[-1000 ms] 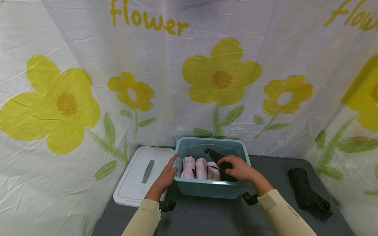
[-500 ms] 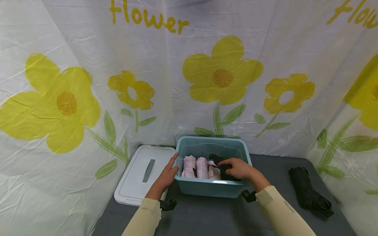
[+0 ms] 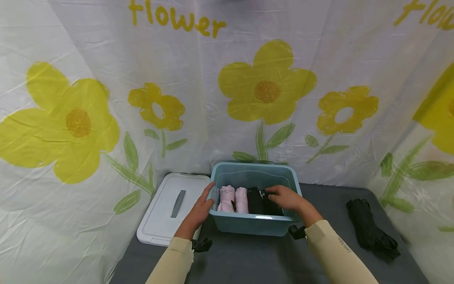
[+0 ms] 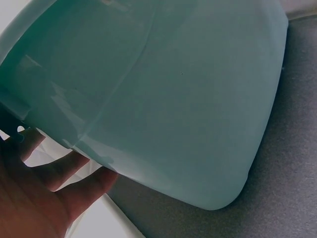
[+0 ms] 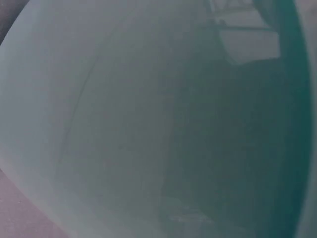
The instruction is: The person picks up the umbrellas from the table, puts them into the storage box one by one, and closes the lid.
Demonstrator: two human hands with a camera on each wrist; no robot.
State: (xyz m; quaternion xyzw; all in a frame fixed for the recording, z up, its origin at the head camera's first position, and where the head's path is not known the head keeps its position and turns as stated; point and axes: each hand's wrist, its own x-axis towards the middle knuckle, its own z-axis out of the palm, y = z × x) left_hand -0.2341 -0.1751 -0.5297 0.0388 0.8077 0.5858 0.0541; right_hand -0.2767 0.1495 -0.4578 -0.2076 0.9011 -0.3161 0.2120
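Observation:
In the head view a blue-green plastic bin [image 3: 244, 227] holds two pink rolled, folded umbrellas [image 3: 227, 197] side by side at its left. To their right lie black folded umbrella shapes [image 3: 254, 200], with a small shiny bit between them. My right hand [image 3: 287, 199] reaches over the right end wall, its bent fingers and thumb on the black folded umbrella, whose right part it partly covers. My left hand [image 3: 198, 213] rests against the bin's left end; its fingers [image 4: 91, 188] lie fairly straight along the outer wall in the left wrist view. The right wrist view shows only bin wall [image 5: 124, 124].
A white lid [image 3: 159, 217] with a grey handle lies left of the bin. Another black folded umbrella [image 3: 370, 230] lies at the right on the dark grey table [image 3: 255, 260]. A flower-printed curtain [image 3: 202, 79] hangs right behind the bin.
In the bin, the black folded umbrella has shifted left, swung straighter and now covers the third pink one. My right hand has shifted slightly; the left has stayed at the bin's end.

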